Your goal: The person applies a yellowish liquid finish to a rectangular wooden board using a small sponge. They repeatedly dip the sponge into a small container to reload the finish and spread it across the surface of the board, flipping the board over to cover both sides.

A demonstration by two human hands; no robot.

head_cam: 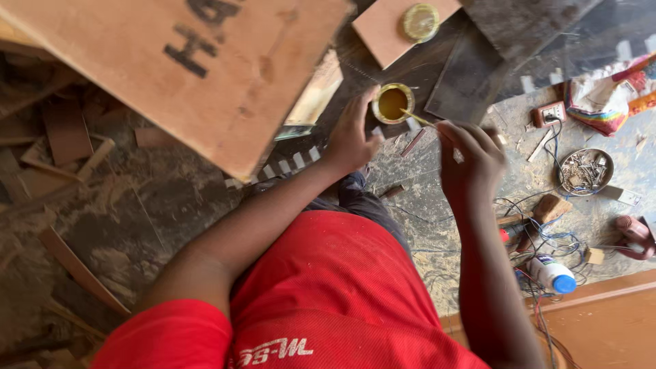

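Observation:
My left hand (pixel 352 133) rests against the side of a small open tin (pixel 392 102) of yellow-brown glue, steadying it on the dark floor. In my right hand (pixel 471 157) I pinch a thin stick (pixel 418 118) whose tip dips over the tin's rim. The tin's lid (pixel 420 22) lies on a small pale board (pixel 383 31) just beyond. I wear a red shirt.
A large plywood sheet (pixel 205 68) with dark lettering lies on the left. At right sit a wall socket (pixel 549 114), a metal bowl of nails (pixel 585 171), tangled wires, a white bottle with blue cap (pixel 552 273), a wood block (pixel 552 206) and a colourful bag (pixel 608 96). Wood scraps (pixel 61 137) litter the left floor.

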